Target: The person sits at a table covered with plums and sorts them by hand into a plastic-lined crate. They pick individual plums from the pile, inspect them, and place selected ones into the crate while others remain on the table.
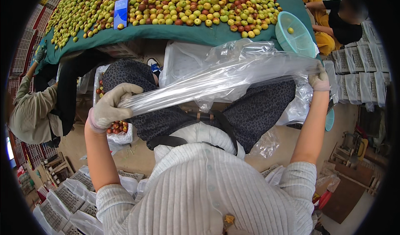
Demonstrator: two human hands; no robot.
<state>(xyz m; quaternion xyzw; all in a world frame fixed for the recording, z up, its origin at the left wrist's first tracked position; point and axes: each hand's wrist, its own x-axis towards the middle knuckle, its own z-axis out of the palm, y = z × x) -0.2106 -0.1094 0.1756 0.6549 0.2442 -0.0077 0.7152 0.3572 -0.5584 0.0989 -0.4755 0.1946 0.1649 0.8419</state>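
Note:
A clear plastic sheet or bag (218,78) is stretched taut across my lap, pulled out sideways between both hands. My left hand (114,105), in a pale knitted glove, grips its bunched end. At the far right my right hand (319,77), gloved alike, holds the other end; its fingertips are blurred and partly hidden by the film. Beneath the sheet and beyond my knees stands a white crate (179,61) lined with clear plastic. Loose film hangs from the sheet's middle over the crate's near edge.
Green and reddish jujubes (187,7) cover a green-clothed table (150,33), with a phone (121,13) among them. A turquoise basket (295,35) leans at its right edge. Co-workers (37,113) sit on both sides. A lined crate of red fruit (120,132) stands left of my legs.

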